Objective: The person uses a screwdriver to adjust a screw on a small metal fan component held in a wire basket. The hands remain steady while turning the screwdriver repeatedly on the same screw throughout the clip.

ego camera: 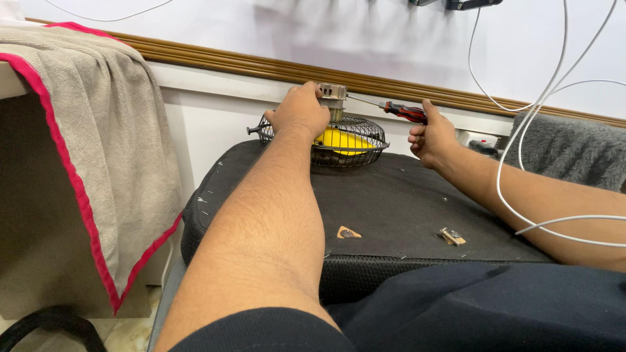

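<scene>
The left hand (300, 112) gripped the metal motor (332, 96) atop a wire fan cage (345, 145) resting on a black cushion (391, 202). The right hand (432, 138) clenched a red-handled screwdriver (404, 112), tip at the motor.

white cables (521, 124) overhang right; towel (98, 130) crowds left

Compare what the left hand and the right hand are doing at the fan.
The left hand grips the grey motor housing atop the wire fan cage; the right hand holds a red-and-black screwdriver. The left hand touches the fan itself; the right hand stays off to the side, reaching it only through the screwdriver's shaft. Both are closed in a grip.
</scene>
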